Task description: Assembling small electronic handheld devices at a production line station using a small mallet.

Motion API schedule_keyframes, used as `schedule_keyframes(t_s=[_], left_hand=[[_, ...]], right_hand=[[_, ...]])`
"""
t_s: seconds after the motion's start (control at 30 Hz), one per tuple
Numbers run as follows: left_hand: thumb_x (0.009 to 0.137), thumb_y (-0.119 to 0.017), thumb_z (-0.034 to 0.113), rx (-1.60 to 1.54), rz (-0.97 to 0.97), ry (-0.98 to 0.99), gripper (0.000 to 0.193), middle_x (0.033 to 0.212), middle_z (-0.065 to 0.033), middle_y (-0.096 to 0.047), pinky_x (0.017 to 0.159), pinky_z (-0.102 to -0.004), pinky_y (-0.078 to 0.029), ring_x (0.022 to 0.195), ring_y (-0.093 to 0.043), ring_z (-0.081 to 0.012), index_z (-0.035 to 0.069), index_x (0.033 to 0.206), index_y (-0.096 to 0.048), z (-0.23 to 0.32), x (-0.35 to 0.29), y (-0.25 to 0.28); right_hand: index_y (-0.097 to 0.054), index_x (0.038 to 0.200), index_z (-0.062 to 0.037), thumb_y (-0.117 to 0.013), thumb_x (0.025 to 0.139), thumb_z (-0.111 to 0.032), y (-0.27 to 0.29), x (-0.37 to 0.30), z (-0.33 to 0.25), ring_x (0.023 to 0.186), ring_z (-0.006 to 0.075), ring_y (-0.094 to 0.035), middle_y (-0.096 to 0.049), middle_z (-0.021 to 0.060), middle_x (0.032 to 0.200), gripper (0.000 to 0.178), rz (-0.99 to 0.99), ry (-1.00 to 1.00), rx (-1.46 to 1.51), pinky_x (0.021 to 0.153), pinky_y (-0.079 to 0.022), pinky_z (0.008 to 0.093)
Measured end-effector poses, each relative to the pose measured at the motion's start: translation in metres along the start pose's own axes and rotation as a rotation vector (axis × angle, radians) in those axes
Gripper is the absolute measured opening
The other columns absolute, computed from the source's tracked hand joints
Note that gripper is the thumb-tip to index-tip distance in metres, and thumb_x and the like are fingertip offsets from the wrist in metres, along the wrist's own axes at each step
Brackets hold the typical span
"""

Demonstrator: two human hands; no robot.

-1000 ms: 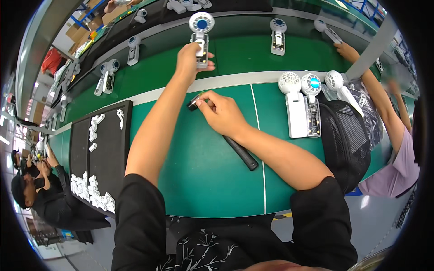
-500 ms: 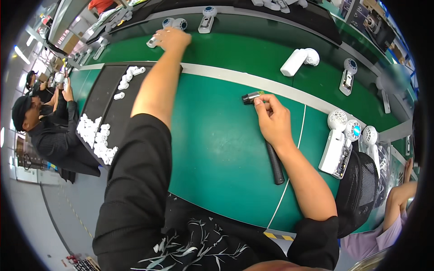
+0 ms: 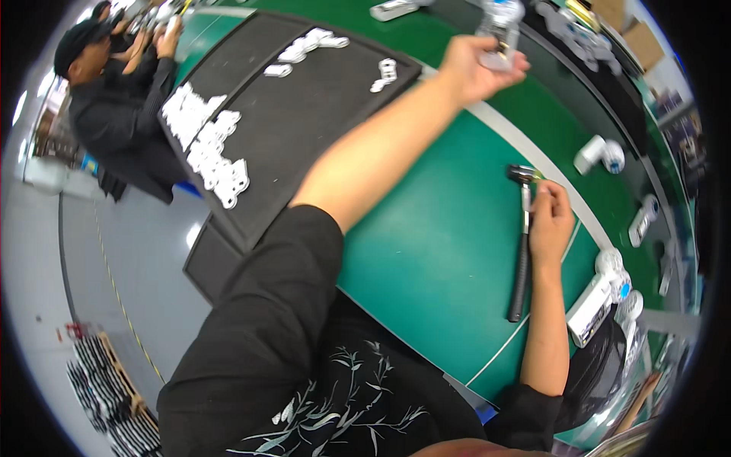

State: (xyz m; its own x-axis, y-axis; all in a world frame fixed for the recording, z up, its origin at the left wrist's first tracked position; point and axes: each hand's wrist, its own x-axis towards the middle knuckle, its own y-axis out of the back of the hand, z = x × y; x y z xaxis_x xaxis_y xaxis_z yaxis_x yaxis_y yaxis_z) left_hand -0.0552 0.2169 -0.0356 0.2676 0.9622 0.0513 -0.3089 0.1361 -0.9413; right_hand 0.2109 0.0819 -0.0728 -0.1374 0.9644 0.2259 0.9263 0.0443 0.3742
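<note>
My left hand (image 3: 474, 75) is stretched out over the far dark green strip, palm up, with thumb and fingers round the lower body of a small white fan-like device (image 3: 501, 17). The device has a round head; motion blurs it. Close to the white border, my right hand (image 3: 553, 225) is closed, with its curled fingertips against the yellow-green end of a hammer's head. That hammer (image 3: 521, 266) lies on the green table (image 3: 426, 251), its black grip pointing toward me. What is under those fingers is partly hidden.
A black tray (image 3: 297, 126) with several white plastic parts (image 3: 221, 156) sits at left. White fan units (image 3: 590, 308) and a black mesh bag (image 3: 590, 373) stand at right. More units (image 3: 598, 154) line the dark green strip. A person (image 3: 114, 107) works at far left.
My view has turned left, bringing more tray into sight. My left hand has taken hold of a fan unit and turned palm up. My right hand stays by the hammer's head.
</note>
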Motion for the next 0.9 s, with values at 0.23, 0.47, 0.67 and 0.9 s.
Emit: schedule_keyframes(t_s=[0.23, 0.47, 0.67, 0.9], left_hand=[[0.081, -0.072, 0.010, 0.862, 0.104, -0.247, 0.034, 0.082, -0.0150, -0.066, 0.043, -0.0325, -0.052, 0.053, -0.064, -0.0208, -0.003, 0.106, -0.052, -0.057, -0.035, 0.028], [0.075, -0.077, 0.007, 0.874, 0.184, -0.390, 0.044, 0.079, -0.0172, -0.064, 0.044, -0.0344, -0.055, 0.055, -0.066, -0.0218, -0.005, 0.106, -0.048, -0.063, -0.043, 0.034], [0.079, -0.070, 0.002, 0.638, 0.125, -0.330, 0.048, 0.085, -0.0212, -0.062, 0.044, -0.0364, -0.057, 0.056, -0.066, -0.0247, -0.005, 0.115, -0.038, -0.061, -0.037, 0.024], [0.080, -0.069, 0.000, 0.473, 0.117, -0.249, 0.049, 0.091, -0.0243, -0.059, 0.042, -0.0384, -0.057, 0.055, -0.066, -0.0282, -0.005, 0.116, -0.035, -0.048, -0.049, 0.008]], right_hand=[[-0.063, 0.106, -0.0025, -0.057, 0.098, -0.019, -0.002, 0.000, 0.000, 0.060, 0.0031, -0.042, -0.052, -0.0035, 0.070, 0.019, 0.125, 0.146, 0.046, 0.053, -0.031, 0.0187], [-0.062, 0.113, 0.0008, -0.062, 0.092, -0.004, -0.155, -0.016, -0.181, 0.072, 0.0054, -0.050, -0.058, -0.0004, 0.084, 0.022, -0.570, 0.536, -0.020, 0.064, -0.043, 0.0213], [-0.060, 0.119, -0.0052, -0.073, 0.084, -0.027, -0.313, -0.049, -0.220, 0.078, 0.0173, -0.059, -0.062, 0.0084, 0.095, 0.043, -1.015, 0.626, -0.271, 0.070, -0.049, 0.0323], [-0.067, 0.106, -0.0031, -0.074, 0.084, -0.026, -0.331, -0.047, -0.216, 0.080, 0.0212, -0.061, -0.063, 0.0100, 0.095, 0.033, -1.013, 0.783, -0.343, 0.072, -0.051, 0.0321]])
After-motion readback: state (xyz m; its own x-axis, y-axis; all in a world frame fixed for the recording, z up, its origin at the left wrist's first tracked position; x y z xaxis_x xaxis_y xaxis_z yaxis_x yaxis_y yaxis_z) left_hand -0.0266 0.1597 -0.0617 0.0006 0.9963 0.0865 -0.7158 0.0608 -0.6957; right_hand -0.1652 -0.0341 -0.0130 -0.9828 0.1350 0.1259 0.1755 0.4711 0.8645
